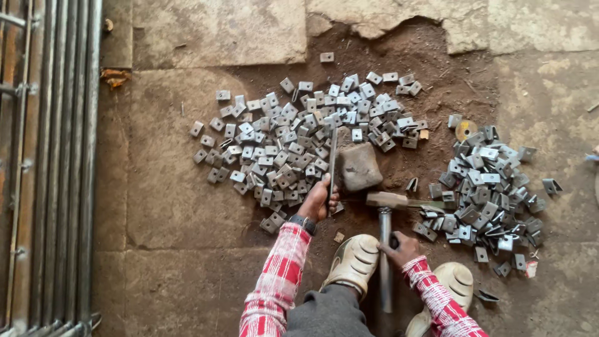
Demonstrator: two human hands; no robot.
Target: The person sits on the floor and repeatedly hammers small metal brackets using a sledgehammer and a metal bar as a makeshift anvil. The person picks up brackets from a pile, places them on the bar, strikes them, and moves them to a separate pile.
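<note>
Hands [319,200] on bar [332,163], hammer [385,249]

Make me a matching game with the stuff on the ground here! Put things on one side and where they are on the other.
Things:
1. flat metal squares
2. bent metal pieces
3. hammer
4. metal bars

Places:
A. along the far left edge of the picture
B. piled to the right of the stone block
C. spread out to the left of and behind the stone block
D. its handle is held by the right hand, between the two shoes

Pairs: 1-C, 2-B, 3-D, 4-A
</note>
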